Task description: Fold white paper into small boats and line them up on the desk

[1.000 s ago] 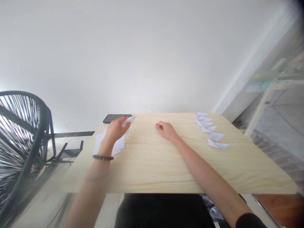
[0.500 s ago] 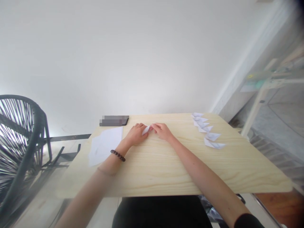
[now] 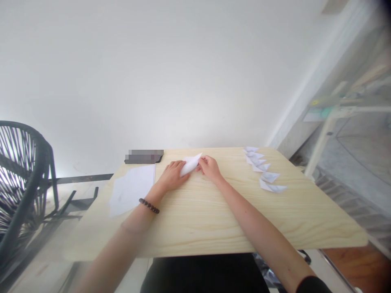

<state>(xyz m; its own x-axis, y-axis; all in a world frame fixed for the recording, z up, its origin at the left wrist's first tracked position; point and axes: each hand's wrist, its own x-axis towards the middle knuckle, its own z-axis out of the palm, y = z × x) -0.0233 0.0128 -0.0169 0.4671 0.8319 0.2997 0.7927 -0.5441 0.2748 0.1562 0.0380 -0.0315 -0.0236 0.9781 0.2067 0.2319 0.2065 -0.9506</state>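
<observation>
A white folded paper (image 3: 190, 165) is between my two hands over the far middle of the table. My left hand (image 3: 174, 175) grips its left end, fingers over the top and thumb along the near side. At its right edge, my right hand (image 3: 209, 167) pinches the paper with bent fingers. One pointed corner sticks up between the hands. Parts of the paper are hidden under the left fingers. Several folded white paper pieces (image 3: 270, 177) with pointed ends stand in a slanting row to the right.
Loose white sheets (image 3: 131, 189) lie left of my left hand on the wooden table (image 3: 195, 228). A dark flat object (image 3: 143, 157), partly blurred out, is at the back left edge. A woven black chair (image 3: 27, 183) stands at the left, a white frame (image 3: 324, 138) at the right.
The paper between my hands shows more of its surface, opened wider with a corner pointing up. My right hand has moved slightly apart from the left. The whole view has shifted a little.
</observation>
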